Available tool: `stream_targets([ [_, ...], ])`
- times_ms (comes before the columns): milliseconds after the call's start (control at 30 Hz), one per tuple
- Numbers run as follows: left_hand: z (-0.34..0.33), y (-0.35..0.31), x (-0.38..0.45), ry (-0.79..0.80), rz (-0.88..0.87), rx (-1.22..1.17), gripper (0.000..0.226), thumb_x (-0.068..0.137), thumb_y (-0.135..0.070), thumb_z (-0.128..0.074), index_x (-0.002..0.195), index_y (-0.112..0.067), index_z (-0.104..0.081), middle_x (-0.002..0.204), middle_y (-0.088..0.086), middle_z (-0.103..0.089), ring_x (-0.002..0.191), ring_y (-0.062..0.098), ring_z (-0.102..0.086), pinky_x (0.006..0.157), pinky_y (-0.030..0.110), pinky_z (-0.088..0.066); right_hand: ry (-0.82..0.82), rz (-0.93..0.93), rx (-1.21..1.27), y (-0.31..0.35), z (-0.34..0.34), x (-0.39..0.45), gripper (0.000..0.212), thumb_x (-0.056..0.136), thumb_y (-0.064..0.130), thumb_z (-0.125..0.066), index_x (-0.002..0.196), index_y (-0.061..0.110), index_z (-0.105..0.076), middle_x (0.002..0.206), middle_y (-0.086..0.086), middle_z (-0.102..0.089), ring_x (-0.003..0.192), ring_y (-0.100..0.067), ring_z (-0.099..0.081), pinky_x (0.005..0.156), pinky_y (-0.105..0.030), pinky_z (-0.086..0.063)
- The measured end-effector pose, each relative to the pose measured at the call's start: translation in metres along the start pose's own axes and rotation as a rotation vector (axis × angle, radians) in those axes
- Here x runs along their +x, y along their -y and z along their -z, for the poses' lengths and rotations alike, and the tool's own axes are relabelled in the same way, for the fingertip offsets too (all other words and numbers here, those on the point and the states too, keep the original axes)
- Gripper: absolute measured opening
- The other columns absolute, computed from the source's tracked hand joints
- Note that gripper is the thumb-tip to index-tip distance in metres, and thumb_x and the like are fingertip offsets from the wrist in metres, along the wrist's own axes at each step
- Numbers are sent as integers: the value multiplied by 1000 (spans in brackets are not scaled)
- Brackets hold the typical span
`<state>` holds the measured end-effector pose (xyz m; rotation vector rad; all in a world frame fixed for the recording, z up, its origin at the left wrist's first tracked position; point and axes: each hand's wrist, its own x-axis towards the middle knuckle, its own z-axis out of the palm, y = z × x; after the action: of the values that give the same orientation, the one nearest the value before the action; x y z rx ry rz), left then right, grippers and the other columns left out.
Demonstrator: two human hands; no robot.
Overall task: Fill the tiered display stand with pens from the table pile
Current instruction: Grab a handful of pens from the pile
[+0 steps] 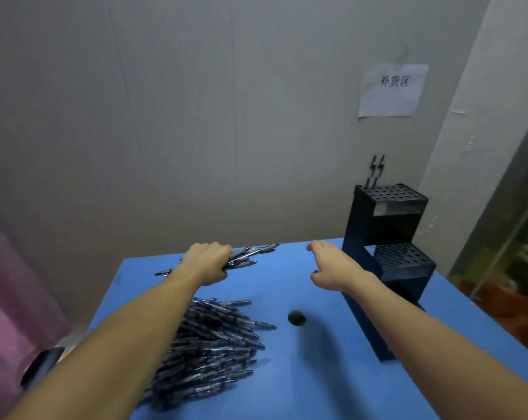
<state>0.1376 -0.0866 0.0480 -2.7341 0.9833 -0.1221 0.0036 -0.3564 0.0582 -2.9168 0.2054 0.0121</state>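
Far left: a pink roll (5,298) stands off the edge of the blue worktop (332,383). Lower left of centre: the pen pile (208,344) lies loose on the worktop, barrels crossing at many angles.

Above the pile: my left hand (209,262) is curled round a bundle of pens (247,256), whose ends fan out to the right past my knuckles. The bundle sits near the far edge of the worktop, well apart from the stand.

Centre: a dark round hole (297,318) in the worktop, between pile and stand.

Right of centre: my right hand (332,268) hangs empty in the air, fingers relaxed and slightly parted, just beside the stand.

Right: the tiered display stand (387,247) rests on the worktop against the wall. Two pens (376,171) stand in the rear left corner of the top tier; I judge every other hole in both visible tiers unfilled, so the task is barely begun.

Risks, as I judge them: the fanned bundle may shed pens in transit, since the grip holds it near one end; a dropped pen may roll off the far edge or into the hole; a careless insertion could knock the standing pair.
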Motion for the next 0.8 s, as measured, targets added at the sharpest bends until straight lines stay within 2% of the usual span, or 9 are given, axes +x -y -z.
stream_targets([
  [133,19,-46,7,-8,-24,13,15,96,-22,-59,99,-17,-44,75,0,-40,69,25,-46,59,35,-35,-29,4,7,-38,13,-32,63,88,12,-56,148,8,-39,147,-10,-47,131,-28,-48,102,-43,-49],
  [333,52,-133,14,-54,-5,-4,20,94,-24,-61,98,-19,-42,76,-2,-40,72,25,-48,61,35,-36,-82,30,21,-114,37,-74,53,88,14,-59,138,8,-44,134,-9,-50,124,-29,-50,99,-42,-48],
  [500,74,-199,18,-87,14,-13,20,94,-25,-60,99,-20,-42,74,-3,-39,71,25,-48,59,34,-35,-112,88,28,-162,58,-96,54,88,13,-57,141,10,-44,136,-8,-50,126,-28,-48,101,-39,-47],
  [667,95,-237,27,-106,11,-4,20,93,-25,-60,99,-19,-42,73,-2,-38,70,26,-47,57,34,-33,-139,117,44,-197,77,-92,56,86,13,-57,141,12,-44,135,-7,-50,124,-28,-49,98,-40,-48],
  [800,110,-245,42,-144,15,-6,19,94,-25,-59,99,-18,-42,73,-2,-39,70,27,-47,59,35,-35,-169,151,89,-217,84,-78,62,87,12,-55,147,11,-41,143,-7,-48,133,-26,-45,105,-39,-45],
])
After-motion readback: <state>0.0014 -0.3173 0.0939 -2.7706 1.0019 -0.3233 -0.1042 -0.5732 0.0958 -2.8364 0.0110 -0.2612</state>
